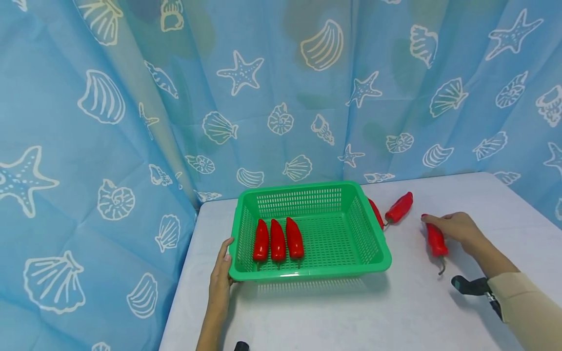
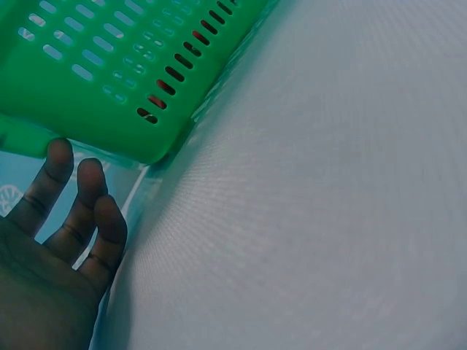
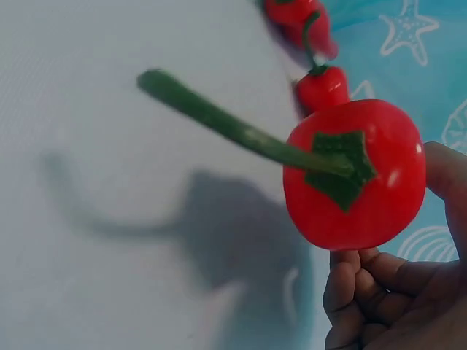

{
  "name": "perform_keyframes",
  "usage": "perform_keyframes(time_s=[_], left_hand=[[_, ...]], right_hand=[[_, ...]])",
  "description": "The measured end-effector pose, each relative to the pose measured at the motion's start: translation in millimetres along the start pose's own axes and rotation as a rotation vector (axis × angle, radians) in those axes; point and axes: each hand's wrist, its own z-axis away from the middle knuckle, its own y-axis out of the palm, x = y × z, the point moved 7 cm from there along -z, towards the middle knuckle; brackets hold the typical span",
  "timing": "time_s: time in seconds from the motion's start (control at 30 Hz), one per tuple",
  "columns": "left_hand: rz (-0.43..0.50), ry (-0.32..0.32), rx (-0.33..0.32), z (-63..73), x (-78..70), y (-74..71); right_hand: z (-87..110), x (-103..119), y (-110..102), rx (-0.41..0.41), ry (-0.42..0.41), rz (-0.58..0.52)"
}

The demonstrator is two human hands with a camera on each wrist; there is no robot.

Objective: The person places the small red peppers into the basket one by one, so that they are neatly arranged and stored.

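My right hand [image 1: 456, 228] holds a red pepper [image 1: 436, 240] by its tip, to the right of the green basket [image 1: 310, 274]. The stem end of that pepper points toward the right wrist camera, and its shadow falls on the white cloth. At the basket's left front corner, my left hand [image 1: 220, 280] touches the outside of the rim with loosely bent fingers [image 2: 91, 179]; its thumb is out of sight in the left wrist view. Inside the basket, three red peppers [image 1: 277, 241] lie side by side at the left, stems toward me.
Beyond the basket's right side lies another red pepper [image 1: 398, 208]. A further pepper [image 1: 375, 213] is partly hidden behind the basket wall. A blue curtain [image 1: 281, 97] with shell prints hangs behind and left of the white table [image 1: 316, 317]. A black device [image 1: 470, 285] sits at my right wrist.
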Motion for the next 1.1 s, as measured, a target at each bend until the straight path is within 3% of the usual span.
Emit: perform_keyframes(time_s=[0.33,0.6,1.1], left_hand=[[0.015,0.013,0.006,0.5,-1.3,-0.9],[0.009,0.016,0.005,0.0,-1.8,0.4],[-0.006,0.017,0.011,-1.1,-1.3,1.1]], right_hand=[[14.1,40.5,-9.3,-0.017,-0.113,-0.022],[26.3,64.9,-10.4,0.0,-0.133,-0.02],[44.6,120.4,-9.6,0.036,-0.26,-0.023]])
